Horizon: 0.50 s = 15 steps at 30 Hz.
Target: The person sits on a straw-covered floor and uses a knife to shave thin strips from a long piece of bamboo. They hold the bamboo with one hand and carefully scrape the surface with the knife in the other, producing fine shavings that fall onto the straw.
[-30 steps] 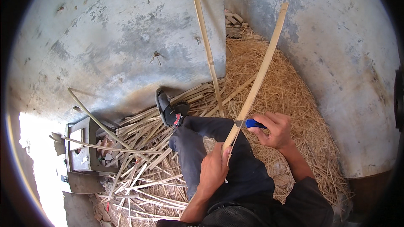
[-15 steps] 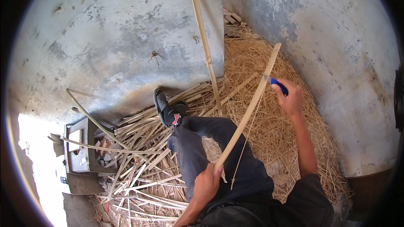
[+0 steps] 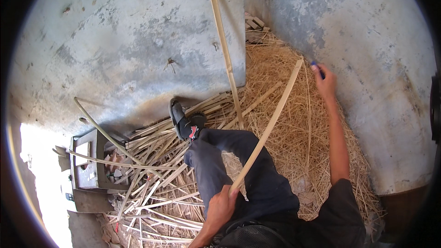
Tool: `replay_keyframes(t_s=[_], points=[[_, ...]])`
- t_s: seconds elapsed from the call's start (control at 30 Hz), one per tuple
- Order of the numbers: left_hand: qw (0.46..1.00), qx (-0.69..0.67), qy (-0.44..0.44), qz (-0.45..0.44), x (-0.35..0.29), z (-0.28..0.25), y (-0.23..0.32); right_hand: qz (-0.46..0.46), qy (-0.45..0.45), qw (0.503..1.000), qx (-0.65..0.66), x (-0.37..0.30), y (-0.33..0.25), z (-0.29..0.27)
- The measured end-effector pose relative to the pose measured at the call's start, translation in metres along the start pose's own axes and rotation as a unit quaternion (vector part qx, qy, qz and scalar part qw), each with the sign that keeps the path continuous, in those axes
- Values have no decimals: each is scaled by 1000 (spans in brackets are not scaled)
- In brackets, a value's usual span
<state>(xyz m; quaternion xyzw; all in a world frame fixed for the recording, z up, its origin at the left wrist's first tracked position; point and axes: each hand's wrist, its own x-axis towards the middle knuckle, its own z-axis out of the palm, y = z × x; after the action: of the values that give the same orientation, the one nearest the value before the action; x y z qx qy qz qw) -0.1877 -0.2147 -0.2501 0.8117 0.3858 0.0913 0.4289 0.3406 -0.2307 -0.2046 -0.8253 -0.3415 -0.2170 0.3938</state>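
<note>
Pale yellow, bamboo-like material makes up the long strip [image 3: 274, 118]: flat, narrow and smooth-faced, bent in a slight bow and cut off almost square at its upper tip. One such strip is held, its lower end in the left hand [image 3: 222, 209]; from there it slants up and to the right, crossing above the dark trousers [image 3: 271, 179] with its tip over the shavings heap [image 3: 275, 59].

Two bare hands are in view. The left hand's grip is clamped on the strip, thumb along its face. The right hand's grip is closed around one blue-handled tool [image 3: 322, 73], just beside the strip's tip and apart from it; its blade cannot be made out. One thin sliver [image 3: 309, 119] runs below the right hand; whether it hangs or lies on the heap cannot be told.

One further strip, the leaning strip [image 3: 224, 46], stands against the grey wall [image 3: 115, 41]. Two dark shoes [image 3: 180, 118] show beyond the knees, near the loose strips [image 3: 151, 202], which are too many and too tangled to count. At the left sits one grey box [image 3: 93, 174], with two long curved strips [image 3: 103, 131] close by.
</note>
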Motion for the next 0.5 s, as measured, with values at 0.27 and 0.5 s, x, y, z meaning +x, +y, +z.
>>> replay_keyframes(t_s=[0.27, 0.5], points=[[986, -145, -80, -35, -7, -1, -44, 173, -90, 980, 28, 27, 137, -28], [879, -405, -247, -47, 48, -26, -4, 228, -196, 929, 215, -44, 35, -30]])
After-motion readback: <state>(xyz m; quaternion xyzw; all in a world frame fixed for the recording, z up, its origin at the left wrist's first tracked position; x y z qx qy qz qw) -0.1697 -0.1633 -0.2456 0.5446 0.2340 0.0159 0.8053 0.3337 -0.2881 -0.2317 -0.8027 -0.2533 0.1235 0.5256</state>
